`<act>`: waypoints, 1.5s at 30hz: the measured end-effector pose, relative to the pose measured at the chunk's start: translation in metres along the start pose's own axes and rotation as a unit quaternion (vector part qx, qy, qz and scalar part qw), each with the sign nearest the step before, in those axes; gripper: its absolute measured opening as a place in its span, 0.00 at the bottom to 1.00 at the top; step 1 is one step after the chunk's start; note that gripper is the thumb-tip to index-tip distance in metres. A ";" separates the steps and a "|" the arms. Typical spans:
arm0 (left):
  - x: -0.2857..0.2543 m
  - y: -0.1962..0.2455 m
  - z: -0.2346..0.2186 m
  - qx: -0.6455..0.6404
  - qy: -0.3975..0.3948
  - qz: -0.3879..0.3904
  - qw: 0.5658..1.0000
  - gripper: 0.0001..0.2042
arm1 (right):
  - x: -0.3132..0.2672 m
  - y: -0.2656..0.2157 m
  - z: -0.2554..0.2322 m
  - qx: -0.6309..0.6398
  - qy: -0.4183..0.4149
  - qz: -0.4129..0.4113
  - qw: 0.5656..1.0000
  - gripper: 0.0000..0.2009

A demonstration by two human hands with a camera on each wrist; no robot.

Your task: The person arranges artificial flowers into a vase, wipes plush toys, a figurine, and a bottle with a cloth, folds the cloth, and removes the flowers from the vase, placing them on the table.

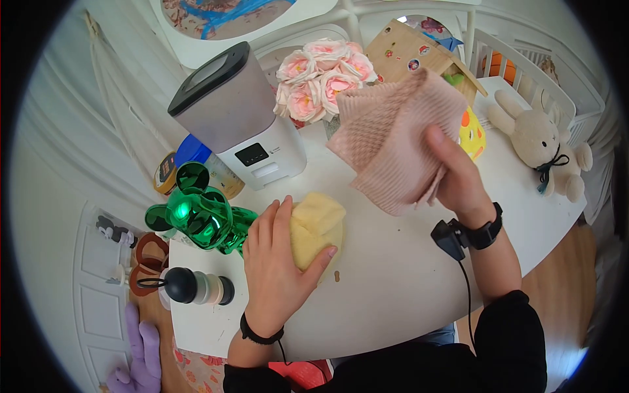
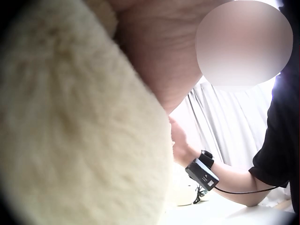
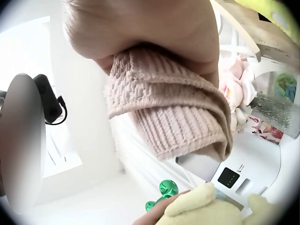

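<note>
My right hand (image 1: 460,180) is raised over the right part of the table and grips a pink ribbed cloth (image 1: 393,141), the thumb on top of it. Folds of the cloth (image 3: 180,129) hang below that hand in the right wrist view. On the table, my left hand (image 1: 278,262) holds a pale yellow plush toy (image 1: 318,226) between its thumb and fingers. The toy's fuzzy surface (image 2: 84,126) fills much of the left wrist view. A shiny green bear figure (image 1: 206,216) stands just left of that hand.
A grey and white dispenser (image 1: 259,141) stands at the back, beside pink flowers (image 1: 324,78) and a wooden house (image 1: 419,56). A black-capped bottle (image 1: 196,287) lies near the left edge. To the right sits a cream plush rabbit (image 1: 534,141). A cable (image 1: 469,301) trails from the right wrist.
</note>
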State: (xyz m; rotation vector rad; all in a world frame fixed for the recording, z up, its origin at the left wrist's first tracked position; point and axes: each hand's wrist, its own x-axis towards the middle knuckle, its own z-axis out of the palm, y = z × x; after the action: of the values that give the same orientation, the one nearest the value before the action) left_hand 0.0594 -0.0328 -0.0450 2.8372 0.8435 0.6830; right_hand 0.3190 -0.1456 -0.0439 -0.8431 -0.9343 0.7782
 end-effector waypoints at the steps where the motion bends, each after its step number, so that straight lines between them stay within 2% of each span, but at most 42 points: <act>1: 0.000 0.001 0.000 -0.001 0.001 0.000 1.000 0.42 | 0.000 -0.001 0.003 0.008 0.001 -0.005 1.000 0.30; 2: -0.001 0.002 0.001 -0.002 0.002 0.001 1.000 0.41 | 0.000 -0.006 0.005 0.007 -0.002 -0.003 1.000 0.30; 3: -0.002 0.003 0.003 -0.003 0.003 -0.001 1.000 0.41 | -0.002 -0.016 0.009 -0.096 -0.039 0.125 0.987 0.30; 4: -0.003 0.004 0.006 -0.011 0.009 0.000 1.000 0.42 | -0.003 -0.022 0.012 -0.196 -0.074 0.249 0.946 0.30; 6: -0.005 0.008 0.011 -0.020 0.012 0.005 1.000 0.43 | -0.004 0.022 0.032 -0.151 -0.212 0.120 0.958 0.31; 8: -0.010 0.010 0.015 0.042 -0.030 0.084 0.995 0.42 | -0.007 0.073 0.049 -0.203 -0.232 -0.029 0.951 0.32; 9: -0.012 0.014 0.018 0.021 -0.033 0.060 0.997 0.42 | -0.007 0.077 0.052 -0.201 -0.230 -0.028 0.952 0.32; 11: -0.012 0.011 0.018 0.024 -0.027 0.065 0.997 0.42 | -0.007 0.083 0.056 -0.153 -0.197 0.029 0.968 0.32; 15: -0.010 0.013 0.017 0.015 -0.017 0.054 0.998 0.42 | -0.009 0.088 0.055 -0.176 -0.144 0.037 0.973 0.30; 17: -0.010 0.014 0.017 0.015 -0.017 0.051 0.998 0.42 | -0.012 0.090 0.056 -0.330 -0.110 -0.061 0.935 0.27; 20: -0.009 0.015 0.015 0.013 -0.019 0.037 0.999 0.42 | -0.019 0.099 0.060 -0.307 -0.064 -0.067 0.947 0.22; 24: -0.008 0.015 0.012 0.022 -0.029 0.032 0.999 0.41 | -0.013 0.100 0.048 -0.336 -0.076 -0.040 0.938 0.18; 26: -0.007 0.012 0.012 0.023 -0.031 0.040 0.998 0.40 | -0.011 0.101 0.042 -0.385 -0.058 -0.106 0.915 0.14; 27: -0.007 0.010 0.011 0.023 -0.032 0.047 0.998 0.40 | -0.009 0.102 0.038 -0.385 -0.056 -0.106 0.915 0.14; 30: -0.005 0.012 0.005 0.000 -0.027 0.038 0.999 0.40 | 0.000 0.091 0.025 -0.362 -0.042 -0.105 0.926 0.13; 31: -0.006 0.009 0.004 0.000 -0.027 0.038 0.999 0.40 | 0.004 0.072 0.022 -0.297 0.018 0.022 0.954 0.14; 32: -0.006 0.006 0.001 -0.001 -0.018 0.032 0.999 0.39 | 0.007 0.060 0.018 -0.225 0.077 0.148 0.960 0.15; 33: -0.006 0.004 0.000 -0.002 -0.007 0.025 1.000 0.39 | 0.009 0.058 0.013 -0.226 0.075 0.148 0.960 0.15; 35: -0.006 0.002 0.000 -0.002 0.000 0.019 1.000 0.39 | 0.011 0.054 0.006 -0.126 0.136 0.054 0.981 0.20; 36: -0.005 0.002 0.001 -0.003 0.004 0.015 1.000 0.39 | 0.011 0.050 0.006 -0.126 0.136 0.054 0.981 0.20; 38: -0.005 0.003 0.003 -0.002 0.003 0.024 1.000 0.39 | 0.009 0.039 0.010 -0.090 0.070 0.126 0.985 0.24; 39: -0.005 0.005 0.004 0.001 0.003 0.032 0.999 0.40 | 0.007 0.040 0.014 -0.090 0.072 0.126 0.985 0.24; 41: -0.005 0.009 0.005 0.006 -0.004 0.036 0.999 0.40 | -0.004 0.049 0.031 -0.082 -0.097 0.142 0.982 0.26; 42: -0.005 0.011 0.006 0.012 -0.010 0.039 0.999 0.41 | -0.009 0.058 0.038 -0.081 -0.096 0.142 0.982 0.26; 43: -0.006 0.012 0.007 0.013 -0.012 0.039 0.999 0.41 | -0.014 0.071 0.045 -0.186 -0.141 0.053 0.971 0.26; 44: -0.008 0.013 0.009 0.021 -0.007 0.042 0.999 0.41 | -0.016 0.078 0.049 -0.288 -0.184 -0.036 0.939 0.26; 45: -0.009 0.013 0.010 0.029 -0.003 0.045 0.999 0.41 | -0.017 0.080 0.052 -0.288 -0.183 -0.036 0.939 0.26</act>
State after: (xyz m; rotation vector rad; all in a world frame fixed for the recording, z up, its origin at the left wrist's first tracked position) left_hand 0.0637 -0.0483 -0.0546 2.9420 0.7505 0.6724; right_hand 0.2499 -0.1098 -0.1017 -1.1831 -1.5625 0.6096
